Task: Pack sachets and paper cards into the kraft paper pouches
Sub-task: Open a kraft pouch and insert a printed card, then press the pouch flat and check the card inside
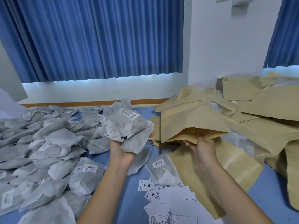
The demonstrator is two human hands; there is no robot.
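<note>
My left hand grips a bunch of several grey sachets, raised above the blue table. My right hand holds a kraft paper pouch by the lower rim of its mouth, which gapes open toward me. The bunch hangs just left of that mouth, apart from it. White paper cards with black print lie scattered on the table between my forearms. A single sachet with a barcode label lies just above the cards.
A big heap of grey sachets covers the table's left half. Kraft pouches pile up at the right and back right, some flat under my right arm. Blue curtains and a white wall stand behind the table.
</note>
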